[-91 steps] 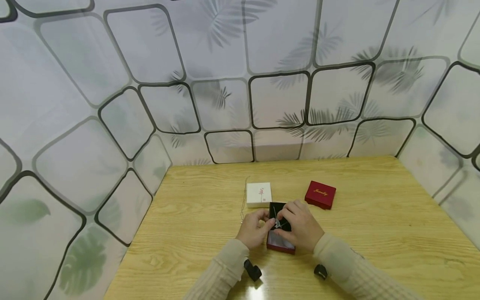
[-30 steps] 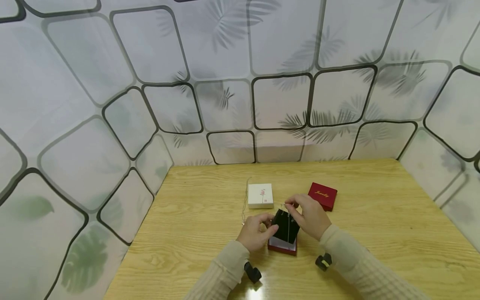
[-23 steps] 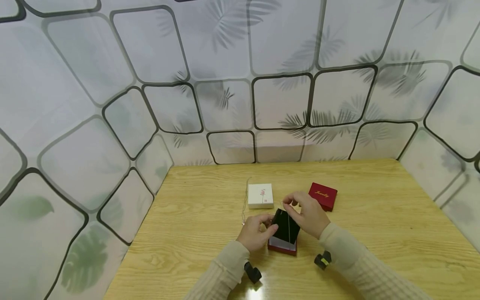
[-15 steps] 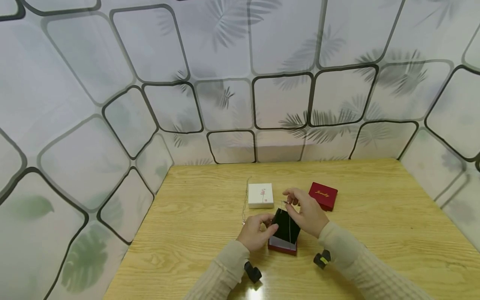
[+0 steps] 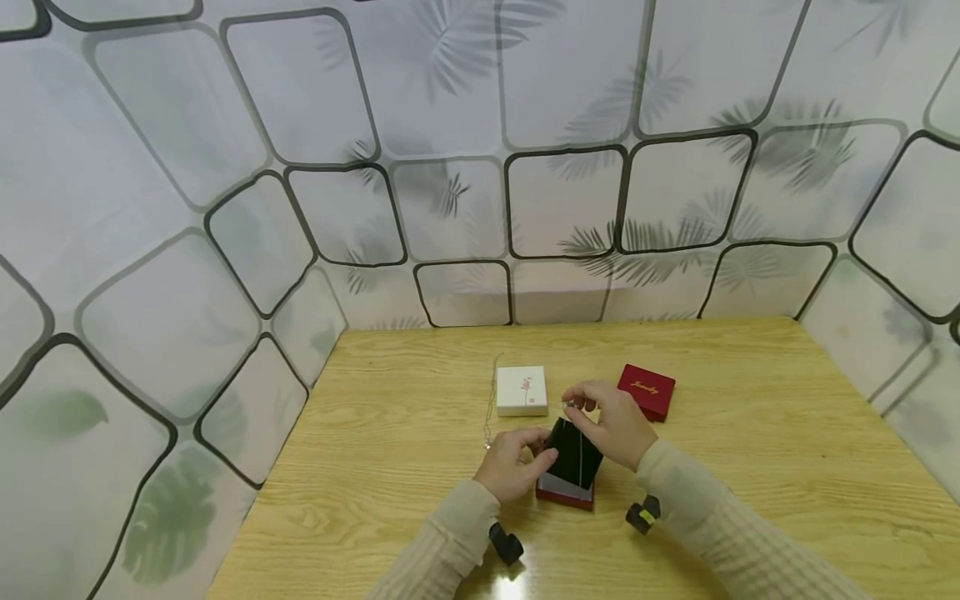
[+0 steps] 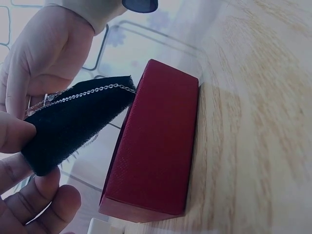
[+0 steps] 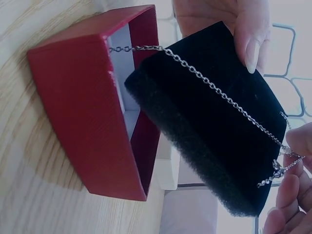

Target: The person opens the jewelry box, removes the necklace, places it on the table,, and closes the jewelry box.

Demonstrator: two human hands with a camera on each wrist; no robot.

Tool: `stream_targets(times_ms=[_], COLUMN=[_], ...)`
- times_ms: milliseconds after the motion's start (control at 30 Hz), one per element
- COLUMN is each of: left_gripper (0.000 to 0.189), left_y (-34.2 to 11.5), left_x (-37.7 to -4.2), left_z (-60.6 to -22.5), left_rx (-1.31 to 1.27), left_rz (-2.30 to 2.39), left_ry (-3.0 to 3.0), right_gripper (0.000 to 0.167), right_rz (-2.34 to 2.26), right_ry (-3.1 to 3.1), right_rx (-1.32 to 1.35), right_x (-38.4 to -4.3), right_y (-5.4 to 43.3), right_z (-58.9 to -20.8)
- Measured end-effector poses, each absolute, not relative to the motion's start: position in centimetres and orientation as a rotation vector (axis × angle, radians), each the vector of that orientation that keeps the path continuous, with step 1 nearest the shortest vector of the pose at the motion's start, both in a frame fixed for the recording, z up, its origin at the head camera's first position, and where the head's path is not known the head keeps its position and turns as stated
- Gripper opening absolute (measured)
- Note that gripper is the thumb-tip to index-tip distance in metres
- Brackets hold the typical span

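My left hand [image 5: 510,468] grips a black velvety pad [image 5: 573,457] by its left edge, thumb on top and fingers beneath. The pad is tilted over the bottom half of a red box [image 5: 564,498], whose pale inside shows in the right wrist view. A silver chain necklace [image 7: 214,90] runs across the pad's face, and one stretch of it drops into the box. At the pad's far edge my right hand [image 5: 613,423] pinches a gathered part of the necklace between thumb and fingers. Small shiny pieces show at those fingertips.
A white box [image 5: 521,392] with a pink flower print stands behind the hands. Left of it lies another thin chain [image 5: 491,404]. A red lid [image 5: 647,392] with gold lettering lies at the back right. Patterned walls border the wooden table [image 5: 375,433].
Three seconds ago both hands were together at a pendant on the pad. The pad has since tilted and shifted right, and my right hand has moved to its far edge with the necklace.
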State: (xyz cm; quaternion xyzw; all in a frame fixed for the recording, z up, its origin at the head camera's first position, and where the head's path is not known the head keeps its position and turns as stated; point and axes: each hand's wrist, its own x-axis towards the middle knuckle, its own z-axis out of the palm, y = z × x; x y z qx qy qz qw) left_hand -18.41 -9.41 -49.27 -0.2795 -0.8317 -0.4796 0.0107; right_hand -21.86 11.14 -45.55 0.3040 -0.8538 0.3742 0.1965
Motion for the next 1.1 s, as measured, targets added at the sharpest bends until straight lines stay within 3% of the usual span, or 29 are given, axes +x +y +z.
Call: stream_targets(times_ms=[1100], left_gripper=[0.023], left_y=[-9.04], left_x=[-18.37], left_z=[-49.45], left_rx=[-0.940], left_rz=[-1.439], left_ry=[-2.574], right_gripper=[0.008], right_rz=[1.127], right_ry=[-2.514], right_rx=[0.581], right_x=[-22.66], right_y=[11.43], right_z=[-45.74])
